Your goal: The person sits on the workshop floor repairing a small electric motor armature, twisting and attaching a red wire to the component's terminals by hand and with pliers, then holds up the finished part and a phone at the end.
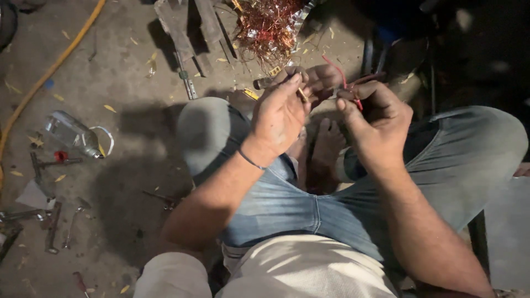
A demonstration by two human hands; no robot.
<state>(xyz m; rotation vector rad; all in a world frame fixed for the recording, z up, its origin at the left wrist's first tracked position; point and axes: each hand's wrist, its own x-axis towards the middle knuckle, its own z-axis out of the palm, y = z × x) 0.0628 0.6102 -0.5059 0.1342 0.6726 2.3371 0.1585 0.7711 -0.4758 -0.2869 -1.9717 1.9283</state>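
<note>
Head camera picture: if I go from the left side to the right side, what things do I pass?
Scattered metal tools → clear plastic bottle → left hand → red wire → right hand.

He sits with knees apart over a dusty floor. His left hand (279,113) pinches a small tool (302,94), and his right hand (375,118) grips a red wire (337,69) just beside it. Far beyond lies a copper tangle (270,25). At left lie a bottle (72,134), a yellow hose (49,72) and wrenches (52,226).
</note>
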